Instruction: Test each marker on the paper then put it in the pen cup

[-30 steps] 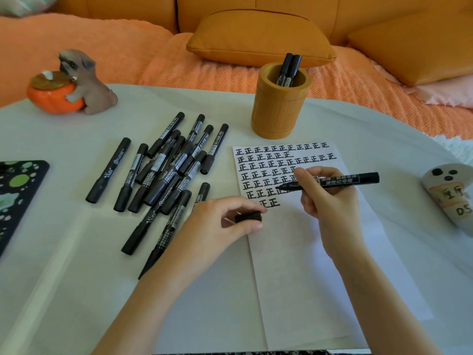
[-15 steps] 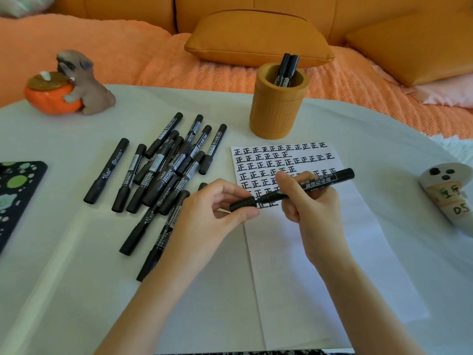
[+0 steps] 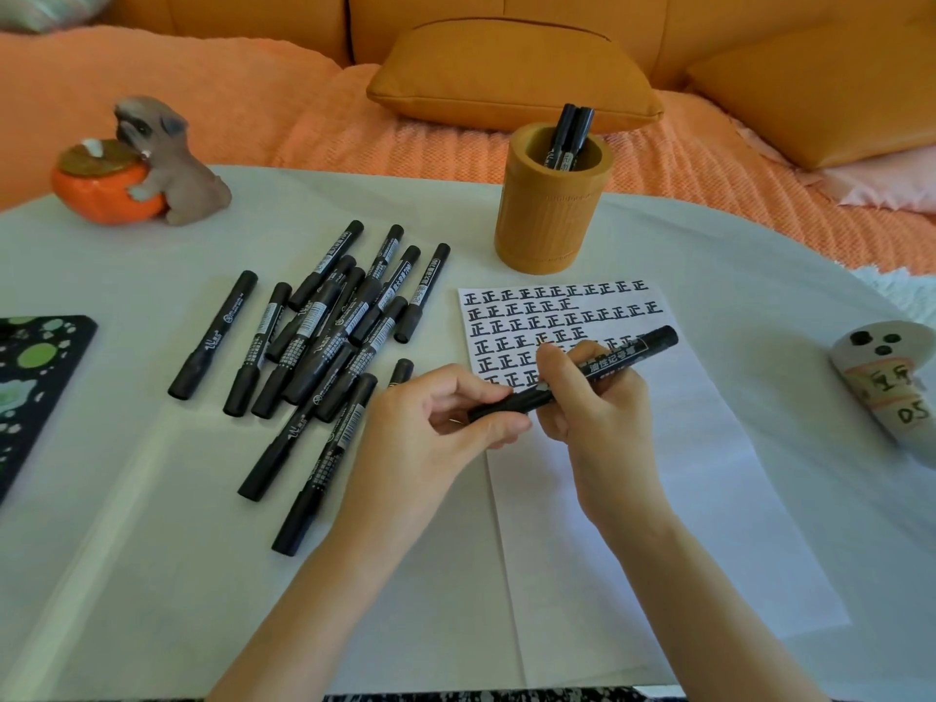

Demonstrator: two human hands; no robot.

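My right hand (image 3: 592, 397) grips a black marker (image 3: 623, 354) by its barrel, held just above the white paper (image 3: 684, 473). The marker's cap end (image 3: 501, 406) is pinched between the thumb and fingers of my left hand (image 3: 430, 423); the cap looks seated on the marker. Rows of black test characters (image 3: 557, 309) fill the paper's top part. Behind the paper stands the orange pen cup (image 3: 552, 215) with two markers (image 3: 570, 136) in it. Several capped black markers (image 3: 324, 336) lie in a loose pile to the left of the paper.
A dog figurine with an orange pot (image 3: 142, 169) sits at the back left. A dark patterned pad (image 3: 35, 387) lies at the left edge, a white ghost-shaped object (image 3: 891, 382) at the right. Orange cushions and a sofa (image 3: 506, 68) lie behind the white table (image 3: 126, 549).
One second ago my right hand held the marker's tip on the paper and my left hand held the loose cap. Both hands have come together and the cap now sits on the marker.
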